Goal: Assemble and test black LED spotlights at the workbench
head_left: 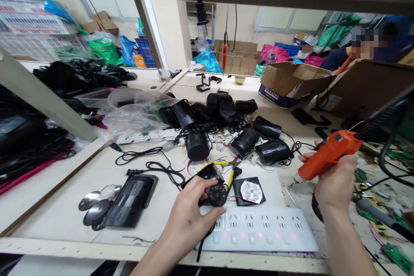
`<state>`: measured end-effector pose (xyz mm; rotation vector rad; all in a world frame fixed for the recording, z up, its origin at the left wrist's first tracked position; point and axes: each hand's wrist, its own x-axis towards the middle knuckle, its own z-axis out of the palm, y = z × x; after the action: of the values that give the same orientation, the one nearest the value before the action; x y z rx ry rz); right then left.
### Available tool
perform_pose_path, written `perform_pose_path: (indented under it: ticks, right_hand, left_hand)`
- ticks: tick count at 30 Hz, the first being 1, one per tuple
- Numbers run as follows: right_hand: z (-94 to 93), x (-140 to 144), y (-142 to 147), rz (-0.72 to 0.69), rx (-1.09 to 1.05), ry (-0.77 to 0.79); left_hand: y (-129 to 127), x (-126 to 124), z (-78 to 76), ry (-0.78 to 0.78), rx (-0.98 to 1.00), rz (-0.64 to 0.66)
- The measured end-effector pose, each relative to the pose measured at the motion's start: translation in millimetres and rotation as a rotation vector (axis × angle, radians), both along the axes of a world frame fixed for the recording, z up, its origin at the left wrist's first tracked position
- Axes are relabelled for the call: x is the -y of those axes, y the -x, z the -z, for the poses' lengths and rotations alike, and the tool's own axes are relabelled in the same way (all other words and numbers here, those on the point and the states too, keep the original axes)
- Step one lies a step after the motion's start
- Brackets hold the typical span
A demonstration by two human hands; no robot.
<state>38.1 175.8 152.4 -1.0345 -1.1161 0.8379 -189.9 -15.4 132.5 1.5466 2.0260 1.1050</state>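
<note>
My left hand (194,207) is closed on a small round black part (217,195), pinched between thumb and fingers above a white power strip (252,238). Behind those fingers lies a black housing (207,176), partly hidden. A pair of yellow-handled pliers (230,177) rests beside it. Just to the right, a white LED board (252,192) sits on a black square plate, with a thin red wire running toward the round part. My right hand (334,183) is wrapped round an orange electric screwdriver (331,155), its tip pointing down and left above the table.
Several black cylindrical lamp housings (198,145) are heaped mid-table. Silver discs (97,207) and a flat black housing (131,200) lie on the left, near a black cable (164,168). Green circuit boards (396,254) cover the right side. A cardboard box (291,82) stands behind; a person (339,58) is beyond it.
</note>
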Motion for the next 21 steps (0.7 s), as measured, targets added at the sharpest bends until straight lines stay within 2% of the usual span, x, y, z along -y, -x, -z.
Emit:
perform_pose_path:
  ticks: [5,7,9,13,15,17,21]
  right_hand:
    - [0.5,-1,0,0.012,0.024,0.006]
    - [0.2,-1,0,0.010,0.026,0.013]
    - [-0.9,0,0,-0.010,0.017,0.032]
    - [-3.6,2,0,-0.004,0.051,0.058]
    - [-3.8,2,1,0.023,0.116,0.055]
    - [-3.0,1,2,0.026,0.165,0.061]
    - [-2.7,-1,4,0.026,0.099,0.063]
  left_hand:
    - [-1,3,-0.7,0.000,0.105,-0.035]
    - [1,5,-1.6,0.006,0.240,-0.078]
    - [5,8,-3.1,0.015,0.561,-0.146]
    - [17,16,-5.9,0.011,1.581,-0.252]
    - [21,20,-4.8,-0.036,1.949,-0.289]
    - [21,25,-1.5,-0.104,2.154,-0.314]
    - [17,30,3.9,-0.207,2.332,-0.300]
